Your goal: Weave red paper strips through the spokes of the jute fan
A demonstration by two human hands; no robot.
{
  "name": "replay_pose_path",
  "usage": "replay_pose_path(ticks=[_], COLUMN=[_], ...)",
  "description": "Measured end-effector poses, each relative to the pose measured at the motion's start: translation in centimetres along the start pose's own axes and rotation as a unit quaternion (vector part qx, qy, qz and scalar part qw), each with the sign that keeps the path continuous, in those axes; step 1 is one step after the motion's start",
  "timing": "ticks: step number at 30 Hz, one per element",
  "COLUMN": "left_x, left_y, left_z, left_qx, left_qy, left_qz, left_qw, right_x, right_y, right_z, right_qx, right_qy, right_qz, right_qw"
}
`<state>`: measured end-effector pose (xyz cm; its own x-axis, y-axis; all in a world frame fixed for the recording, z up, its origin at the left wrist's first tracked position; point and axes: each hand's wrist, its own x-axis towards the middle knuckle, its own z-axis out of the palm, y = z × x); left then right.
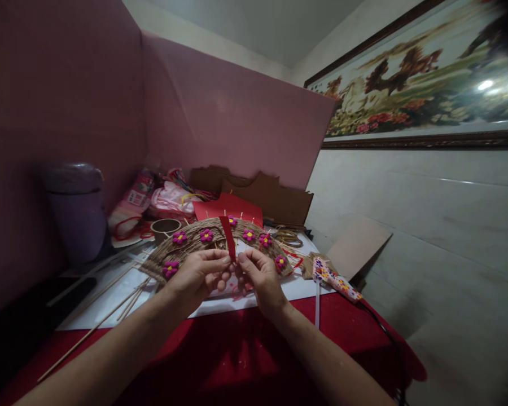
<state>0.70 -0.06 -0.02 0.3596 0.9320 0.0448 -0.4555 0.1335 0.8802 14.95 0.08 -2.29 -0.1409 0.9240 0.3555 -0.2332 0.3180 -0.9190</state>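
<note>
A narrow red strip [227, 239], paper or ribbon, stands upright between my two hands, its lower end pinched in the fingers. My left hand [207, 270] grips it from the left with thumb and forefinger. From the other side, my right hand [258, 276] pinches the same lower end. Behind them lies a fan-shaped piece wound in brown twine [152, 262], with thin sticks poking from its curved edge. Several magenta flowers with yellow centres [206, 235] dot it. My hands hide its lower middle part.
A flower-patterned glue gun [336, 282] lies at right, its cord trailing off the red cloth [279, 344]. Wooden sticks [93, 335] lie left. Scissors [290, 238], red paper [245, 210], a cardboard ring [166, 226], cut cardboard [275, 197] and a lilac bin [76, 214] stand behind.
</note>
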Motion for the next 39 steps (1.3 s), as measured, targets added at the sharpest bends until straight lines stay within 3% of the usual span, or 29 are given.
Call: replay_pose_path(ticks=[8,15,23,31,34,39], left_x=[-0.1,-0.5,-1.0,-1.6,-1.6,-0.8], left_y=[0.3,0.8,1.1,1.2,1.2,0.6], left_z=[0.2,0.2,0.3,0.1,0.2,0.9], left_qx=[-0.04,-0.118,-0.105,-0.105,-0.092,0.006], left_qy=[-0.016,0.005,-0.159,-0.2,-0.182,-0.081], left_qz=[-0.04,-0.101,-0.074,-0.055,-0.046,0.033], left_qw=[0.998,0.988,0.979,0.973,0.978,0.996], right_x=[0.0,0.0,-0.2,-0.2,-0.3,-0.4], right_y=[0.0,-0.1,-0.1,-0.4,-0.4,-0.7], right_z=[0.1,0.1,-0.1,0.0,0.0,0.1], right_qx=[0.009,0.034,0.027,0.02,0.013,-0.013], right_qy=[-0.009,0.0,0.01,0.011,0.016,0.016], right_qz=[-0.001,-0.006,-0.045,-0.054,-0.059,-0.077], right_qw=[1.0,0.999,0.999,0.998,0.998,0.997])
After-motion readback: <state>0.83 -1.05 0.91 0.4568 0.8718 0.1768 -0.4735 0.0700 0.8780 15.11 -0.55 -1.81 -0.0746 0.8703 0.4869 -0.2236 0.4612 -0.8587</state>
